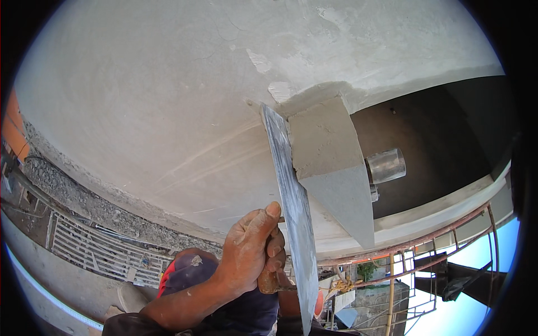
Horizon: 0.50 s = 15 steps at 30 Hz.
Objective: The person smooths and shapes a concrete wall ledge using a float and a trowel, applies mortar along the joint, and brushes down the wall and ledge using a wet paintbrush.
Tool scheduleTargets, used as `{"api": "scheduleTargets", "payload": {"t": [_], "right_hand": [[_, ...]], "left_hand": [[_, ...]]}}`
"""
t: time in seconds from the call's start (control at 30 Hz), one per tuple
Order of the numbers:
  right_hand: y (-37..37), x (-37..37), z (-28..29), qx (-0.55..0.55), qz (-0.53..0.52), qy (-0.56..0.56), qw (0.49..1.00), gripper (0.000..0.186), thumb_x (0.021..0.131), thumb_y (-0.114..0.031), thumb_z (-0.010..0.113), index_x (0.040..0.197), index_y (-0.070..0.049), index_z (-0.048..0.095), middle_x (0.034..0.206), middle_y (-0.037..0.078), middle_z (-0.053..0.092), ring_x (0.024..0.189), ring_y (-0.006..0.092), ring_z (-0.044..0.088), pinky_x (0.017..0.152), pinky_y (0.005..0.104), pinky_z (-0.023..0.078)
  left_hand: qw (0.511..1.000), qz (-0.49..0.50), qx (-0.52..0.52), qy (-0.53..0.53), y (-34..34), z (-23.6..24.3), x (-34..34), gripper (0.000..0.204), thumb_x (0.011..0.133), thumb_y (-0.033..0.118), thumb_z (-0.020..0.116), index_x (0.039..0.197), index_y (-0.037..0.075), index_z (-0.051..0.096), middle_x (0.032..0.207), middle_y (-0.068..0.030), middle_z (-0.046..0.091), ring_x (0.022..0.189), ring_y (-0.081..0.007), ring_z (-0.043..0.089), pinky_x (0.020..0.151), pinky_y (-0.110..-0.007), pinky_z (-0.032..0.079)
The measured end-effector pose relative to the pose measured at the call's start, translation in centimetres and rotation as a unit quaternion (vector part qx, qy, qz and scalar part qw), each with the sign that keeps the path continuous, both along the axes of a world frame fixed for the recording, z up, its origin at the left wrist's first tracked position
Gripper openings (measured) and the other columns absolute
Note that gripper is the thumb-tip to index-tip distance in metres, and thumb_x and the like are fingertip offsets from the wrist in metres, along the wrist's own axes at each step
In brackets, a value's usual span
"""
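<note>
My right hand [246, 255] is shut on the wooden handle [270, 281] of a long steel plastering trowel [291, 207], with the thumb stretched up beside the blade. The blade stands edge-on, and its tip touches the grey plastered wall [157, 95] where a protruding concrete block [330, 162] meets it. Fresh rough plaster covers the upper face of that block. My left hand is not in view.
A short shiny pipe stub [385, 165] sticks out of the dark recess [443, 140] right of the block. Rusty scaffold railing [426, 246] runs at the lower right. Far below on the left lie gravel [73, 193] and a metal grate [95, 252]. A blue-and-red cap [188, 266] shows behind my forearm.
</note>
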State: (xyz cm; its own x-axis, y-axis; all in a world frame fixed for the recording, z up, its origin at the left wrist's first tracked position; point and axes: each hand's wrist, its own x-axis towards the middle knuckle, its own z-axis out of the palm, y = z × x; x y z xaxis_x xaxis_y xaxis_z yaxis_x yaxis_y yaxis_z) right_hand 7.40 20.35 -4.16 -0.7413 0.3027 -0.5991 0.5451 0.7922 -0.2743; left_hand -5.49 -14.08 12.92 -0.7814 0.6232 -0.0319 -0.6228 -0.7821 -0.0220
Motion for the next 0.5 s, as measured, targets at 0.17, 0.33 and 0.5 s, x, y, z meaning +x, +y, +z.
{"api": "scheduleTargets", "payload": {"t": [0.17,0.33,0.5], "right_hand": [[0.3,-0.3,0.2,0.008,-0.007,0.005,1.000,0.033,0.085,-0.019,0.064,0.109,0.004,0.064,0.090,0.016,0.069,0.082,0.0164,0.067,0.075,0.0316,0.053],[-0.1,-1.1,-0.3,0.007,0.001,0.005,1.000,0.033,0.085,-0.019,0.064,0.109,0.004,0.064,0.089,0.016,0.069,0.081,0.0163,0.067,0.075,0.0315,0.053],[1.1,-0.2,0.4,0.018,-0.001,0.018,1.000,0.033,0.084,-0.019,0.064,0.108,0.004,0.064,0.088,0.015,0.069,0.081,0.0162,0.067,0.075,0.0314,0.053]], "left_hand": [[0.999,-0.017,-0.029,0.017,0.2,0.3,1.5,0.037,0.096,0.038,0.058,0.077,0.009,0.047,0.055,-0.0023,0.045,0.040,-0.0111,0.043,0.038,-0.025,0.037],[0.996,0.009,-0.080,0.044,1.2,0.0,4.1,0.035,0.098,0.034,0.055,0.077,0.007,0.047,0.056,-0.0026,0.047,0.042,-0.0107,0.045,0.039,-0.024,0.037],[0.995,-0.084,-0.026,0.037,3.4,-1.2,8.4,0.033,0.100,0.029,0.053,0.075,0.007,0.049,0.058,-0.0016,0.049,0.043,-0.0095,0.045,0.039,-0.024,0.037]]}}
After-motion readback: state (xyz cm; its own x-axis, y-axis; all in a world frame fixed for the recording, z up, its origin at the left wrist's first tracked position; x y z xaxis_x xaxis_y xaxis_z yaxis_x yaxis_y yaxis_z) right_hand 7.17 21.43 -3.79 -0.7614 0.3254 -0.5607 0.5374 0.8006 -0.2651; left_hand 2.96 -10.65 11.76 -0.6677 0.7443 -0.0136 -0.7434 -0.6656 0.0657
